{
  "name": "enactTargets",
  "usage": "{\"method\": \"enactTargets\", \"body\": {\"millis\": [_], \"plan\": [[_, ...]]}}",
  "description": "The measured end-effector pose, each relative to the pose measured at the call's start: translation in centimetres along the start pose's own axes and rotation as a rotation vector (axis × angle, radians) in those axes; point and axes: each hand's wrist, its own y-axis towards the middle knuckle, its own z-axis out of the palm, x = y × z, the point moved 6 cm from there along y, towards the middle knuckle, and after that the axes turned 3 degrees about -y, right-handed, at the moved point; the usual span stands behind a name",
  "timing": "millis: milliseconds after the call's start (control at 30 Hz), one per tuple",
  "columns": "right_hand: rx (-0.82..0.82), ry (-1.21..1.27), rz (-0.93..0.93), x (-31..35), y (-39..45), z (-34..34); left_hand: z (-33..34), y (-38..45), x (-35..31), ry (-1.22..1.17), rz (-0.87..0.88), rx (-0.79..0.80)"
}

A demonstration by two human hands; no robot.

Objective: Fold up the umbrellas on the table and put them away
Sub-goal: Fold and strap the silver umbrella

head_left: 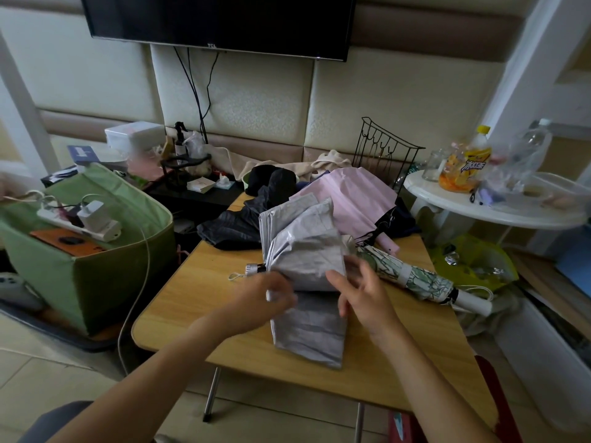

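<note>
**Grey umbrella half pleated on the wooden table**

Grey umbrella (307, 260) lies across the near middle of the wooden table (198, 282), canopy loose. Fabric thin and matte, silvery sheen on the upper folds, flat panels hanging toward the near edge. Metal-capped end (254, 269) with a cord loop points left.

Left hand (271, 298) has its fingers curled at the canopy's left edge and appears to pinch a fold; blurred, so the grip is a judgement. Right hand (358, 289) is just beside it on the right, fingers spread and relaxed over the cloth, likely smoothing panels flat before rolling. The hands are close together but not touching.

Floral umbrella (415, 276) is already rolled tight and strapped, resting at the table's right edge. Pink umbrella (351, 196) and dark umbrella (236, 225) sit crumpled at the far side, apparently unfolded yet.
</note>
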Motion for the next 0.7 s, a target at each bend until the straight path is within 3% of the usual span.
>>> {"method": "enactTargets", "body": {"millis": [100, 167, 333, 500, 600, 700], "plan": [[0.032, 0.071, 0.015, -0.1, 0.0, -0.5, -1.8, -0.1, 0.7, -0.234, -0.137, -0.254], [0.101, 0.116, 0.001, 0.2, -0.2, -0.7, -2.8, -0.4, 0.7, -0.333, -0.172, -0.341], [0.262, 0.144, -0.045, 0.9, -0.6, -1.1, -2.7, -1.2, -1.7, -0.400, -0.042, -0.238], [0.274, 0.170, -0.074, 1.6, -1.5, -1.3, -2.2, -2.2, -2.9, -0.475, 0.035, -0.249], [0.244, 0.185, -0.103, 1.7, -1.7, -1.5, -2.8, -2.4, -2.7, -0.298, 0.074, -0.358], [0.213, 0.189, -0.113, 2.1, -1.9, -1.6, -2.6, -2.6, -3.7, -0.212, 0.113, -0.317]]}}
